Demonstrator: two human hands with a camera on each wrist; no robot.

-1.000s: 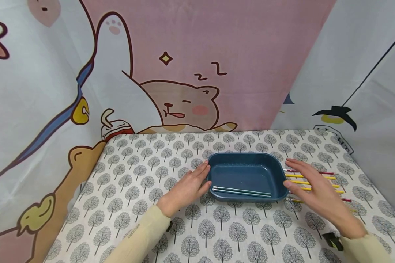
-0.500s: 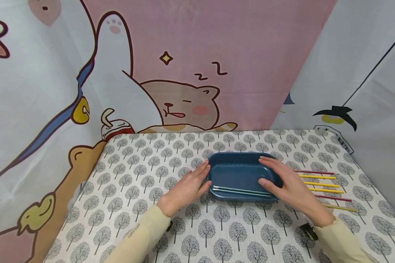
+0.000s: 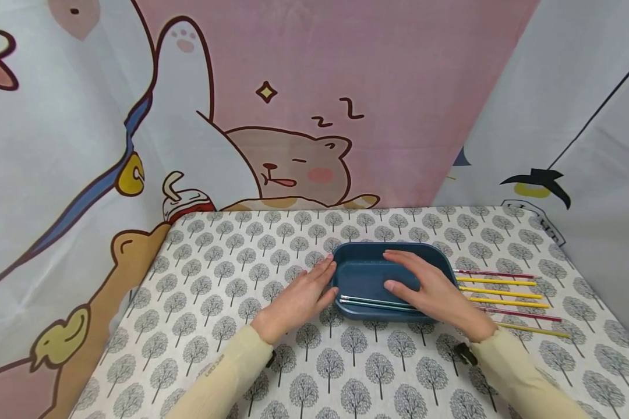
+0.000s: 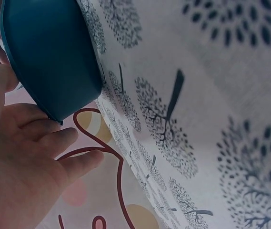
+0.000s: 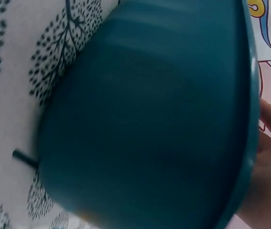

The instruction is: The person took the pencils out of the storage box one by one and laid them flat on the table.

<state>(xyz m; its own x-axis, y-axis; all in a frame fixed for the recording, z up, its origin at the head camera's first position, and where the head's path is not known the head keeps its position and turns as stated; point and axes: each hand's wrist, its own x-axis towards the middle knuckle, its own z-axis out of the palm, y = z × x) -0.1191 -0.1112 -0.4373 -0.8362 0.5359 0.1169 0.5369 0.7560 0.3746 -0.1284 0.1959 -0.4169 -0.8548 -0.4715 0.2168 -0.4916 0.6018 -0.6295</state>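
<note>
A dark blue rectangular tray point(image 3: 356, 273) sits on the cloth, with two green pencils point(image 3: 372, 302) lying along its near side. At its left end my left hand point(image 3: 300, 297) rests its fingertips against the rim, fingers fairly straight. The left wrist view shows those fingers point(image 4: 59, 143) right by the tray's outer wall point(image 4: 54, 57). Over the right half of the tray is my right hand point(image 3: 432, 291), thumb and fingers spread apart with nothing between them. It hides part of the pencils. In the right wrist view the tray's wall point(image 5: 149, 114) covers much of the frame.
Several yellow pencils point(image 3: 508, 293) and two red pencils point(image 3: 534, 316) lie side by side just right of the tray, partly behind my right forearm. The table has a tree-print cloth point(image 3: 230, 361). Behind it hangs a cartoon-print curtain point(image 3: 398, 105).
My right hand has moved left, from beside the tray's right end to above its inside. My left hand has stayed at the left rim, and the tray and pencils have not moved.
</note>
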